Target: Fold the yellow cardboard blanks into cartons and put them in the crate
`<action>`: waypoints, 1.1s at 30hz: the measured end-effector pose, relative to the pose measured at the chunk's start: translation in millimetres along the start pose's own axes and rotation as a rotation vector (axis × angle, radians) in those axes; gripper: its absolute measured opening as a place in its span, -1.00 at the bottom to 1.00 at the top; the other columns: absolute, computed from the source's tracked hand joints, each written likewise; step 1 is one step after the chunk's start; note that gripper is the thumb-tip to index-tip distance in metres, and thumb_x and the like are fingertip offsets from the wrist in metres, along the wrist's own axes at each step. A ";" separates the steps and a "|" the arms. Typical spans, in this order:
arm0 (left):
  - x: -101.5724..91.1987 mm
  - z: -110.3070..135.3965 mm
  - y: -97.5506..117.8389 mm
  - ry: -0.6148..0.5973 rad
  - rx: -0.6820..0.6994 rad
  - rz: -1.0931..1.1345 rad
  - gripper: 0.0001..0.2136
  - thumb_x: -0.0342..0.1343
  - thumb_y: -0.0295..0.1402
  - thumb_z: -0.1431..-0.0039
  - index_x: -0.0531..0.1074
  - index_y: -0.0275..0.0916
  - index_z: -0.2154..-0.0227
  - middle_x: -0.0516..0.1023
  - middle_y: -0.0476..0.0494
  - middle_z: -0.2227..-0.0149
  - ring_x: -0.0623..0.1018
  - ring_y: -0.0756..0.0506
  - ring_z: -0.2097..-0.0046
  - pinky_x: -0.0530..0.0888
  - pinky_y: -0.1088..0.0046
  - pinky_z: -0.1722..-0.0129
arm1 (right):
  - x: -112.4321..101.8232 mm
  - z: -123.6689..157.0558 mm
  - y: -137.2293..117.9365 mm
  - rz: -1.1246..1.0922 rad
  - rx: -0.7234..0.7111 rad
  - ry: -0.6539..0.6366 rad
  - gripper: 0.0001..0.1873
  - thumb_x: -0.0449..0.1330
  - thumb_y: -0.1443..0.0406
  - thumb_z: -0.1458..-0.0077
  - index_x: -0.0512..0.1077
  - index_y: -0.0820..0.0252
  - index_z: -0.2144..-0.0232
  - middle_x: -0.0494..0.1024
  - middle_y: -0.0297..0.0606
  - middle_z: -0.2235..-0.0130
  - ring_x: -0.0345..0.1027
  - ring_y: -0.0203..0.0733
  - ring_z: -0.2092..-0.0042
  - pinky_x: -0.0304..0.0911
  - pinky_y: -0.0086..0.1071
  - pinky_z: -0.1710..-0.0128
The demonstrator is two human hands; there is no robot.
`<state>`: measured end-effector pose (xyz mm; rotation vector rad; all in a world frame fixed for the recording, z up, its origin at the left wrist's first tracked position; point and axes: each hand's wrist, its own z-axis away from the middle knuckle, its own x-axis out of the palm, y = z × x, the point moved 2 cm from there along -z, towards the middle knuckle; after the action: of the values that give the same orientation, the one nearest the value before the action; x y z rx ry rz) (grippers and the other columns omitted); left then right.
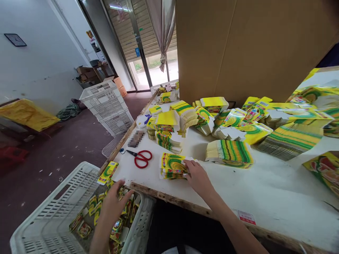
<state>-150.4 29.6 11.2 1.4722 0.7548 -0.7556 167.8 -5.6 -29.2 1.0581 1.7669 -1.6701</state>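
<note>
My right hand (197, 176) is at the right end of a small stack of flat yellow cartons (173, 165), its fingers and thumb closed on the edge of the upper carton. My left hand (113, 201) hangs above a white plastic basket (59, 197) with its thumb and fingers apart and nothing between them. Inside the basket lie several small folded yellow boxes (96, 211). One yellow box (108, 173) rests at the table's left edge. Red-handled scissors (141, 158) lie left of the small stack.
Bundles of flat cartons (230, 153) stand across the white table (238, 190), with more piled behind (166, 121). A large cardboard sheet (227, 49) rises at the back. Stacked white crates (106, 106) stand on the floor to the left. A blurred-out object (136, 138) lies beyond the scissors.
</note>
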 end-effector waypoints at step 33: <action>95.6 20.5 136.2 -0.102 -0.088 1.421 -0.28 0.00 0.39 0.30 0.49 -0.18 0.33 0.57 -0.18 0.26 0.51 -0.26 0.06 0.45 0.20 0.06 | -0.5 27.2 -61.8 -1.133 0.066 -0.129 -0.70 0.17 0.27 0.09 0.32 0.12 0.22 0.33 -0.37 0.39 0.23 -0.21 0.33 0.20 -0.35 0.29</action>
<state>15.6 6.3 9.8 1.4512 -0.4073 0.2999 114.5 -29.4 4.8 -0.1698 2.4040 -2.3044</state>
